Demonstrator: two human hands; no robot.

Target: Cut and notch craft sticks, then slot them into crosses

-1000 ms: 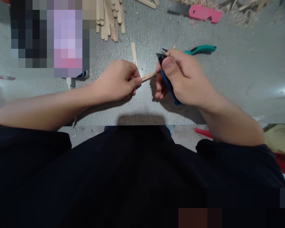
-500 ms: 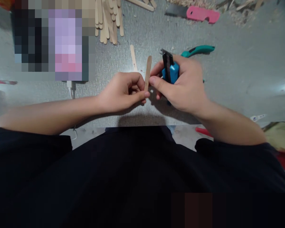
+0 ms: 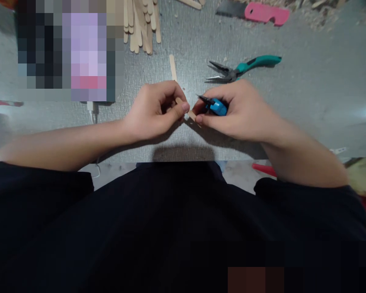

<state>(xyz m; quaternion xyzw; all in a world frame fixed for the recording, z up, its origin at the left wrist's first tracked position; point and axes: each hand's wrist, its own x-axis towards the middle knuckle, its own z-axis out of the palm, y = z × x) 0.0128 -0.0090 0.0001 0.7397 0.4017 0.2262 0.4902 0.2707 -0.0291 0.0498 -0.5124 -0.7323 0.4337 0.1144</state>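
Observation:
My left hand [image 3: 157, 110] pinches a short wooden stick [image 3: 191, 115] between thumb and fingers, near the table's front edge. The stick slants down to the right, and its lower end lies at the fingertips of my right hand [image 3: 240, 112]. A blue-handled tool with a dark tip [image 3: 218, 106] is held in my right hand, its tip pointing left. Behind my left hand, another light wooden stick [image 3: 173, 67] lies on the table. Pliers with green handles [image 3: 258, 62] lie with jaws apart just beyond my right hand.
Many wooden sticks [image 3: 137, 30] are piled at the back. A pink-handled blade [image 3: 266, 13] lies at the back right beside wood shavings [image 3: 317, 14]. A blurred-out object [image 3: 85, 49] with a white cable [image 3: 92, 110] is at the left. A red item [image 3: 4, 103] lies far left.
The held stick has turned from nearly upright to a slant down to the right. The blue tool has tilted leftward in my right hand, and the pliers' jaws have come into view.

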